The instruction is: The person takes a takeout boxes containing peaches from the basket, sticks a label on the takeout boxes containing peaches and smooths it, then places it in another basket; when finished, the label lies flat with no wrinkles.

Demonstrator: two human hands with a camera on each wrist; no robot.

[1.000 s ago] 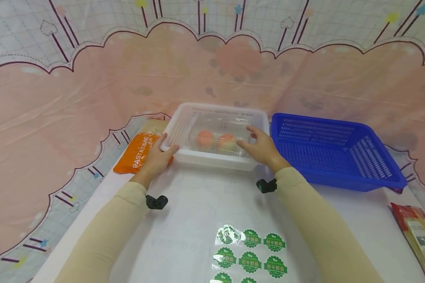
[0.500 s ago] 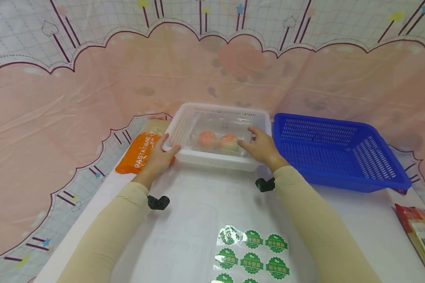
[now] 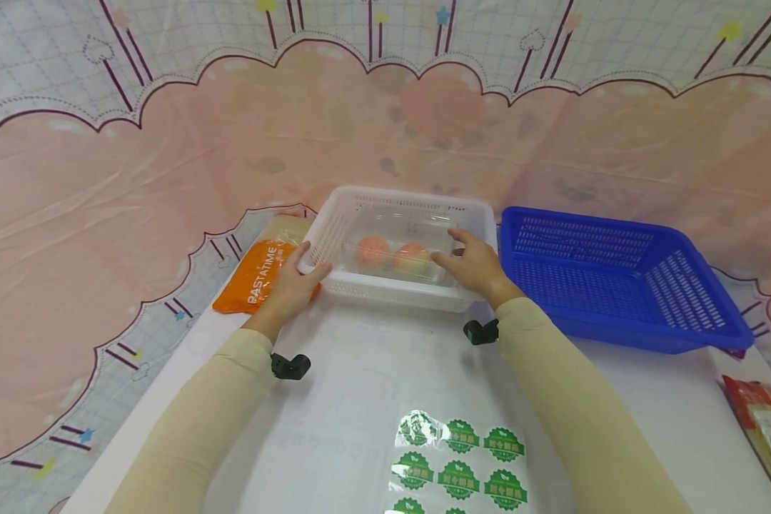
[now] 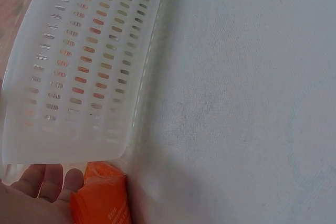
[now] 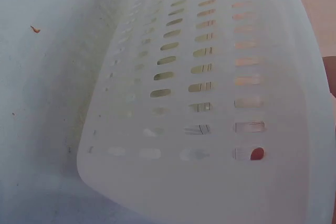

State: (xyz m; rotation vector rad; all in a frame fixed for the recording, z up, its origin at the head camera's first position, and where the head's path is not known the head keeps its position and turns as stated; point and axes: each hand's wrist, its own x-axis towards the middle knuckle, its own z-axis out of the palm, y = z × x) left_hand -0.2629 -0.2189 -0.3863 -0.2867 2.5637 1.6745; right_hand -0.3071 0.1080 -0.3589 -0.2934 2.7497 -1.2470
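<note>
A white perforated basket (image 3: 392, 293) stands at the back middle of the table. My left hand (image 3: 289, 289) grips its front left corner, thumb over the rim; in the left wrist view, fingers (image 4: 50, 182) show below that rim. Inside the basket is a clear plastic box (image 3: 417, 227). Two round orange-red fruits (image 3: 372, 251) show through it. My right hand (image 3: 475, 268) holds the box's right end, with thumb and forefinger on it. The other fingers are partly hidden. In the right wrist view, the basket wall (image 5: 210, 192) hides most of this hand.
An orange pasta bag (image 3: 257, 278) lies beside the left hand. At the right stands a blue basket (image 3: 617, 293). A sheet of green stickers (image 3: 459, 460) is at the front, and a red-and-yellow packet (image 3: 761, 428) at the right edge. A patterned cloth (image 3: 360, 135) hangs behind.
The clear box has shifted slightly left inside the white basket since half a second ago. Both hands keep nearly the same places, while the whole head view has drifted a little.
</note>
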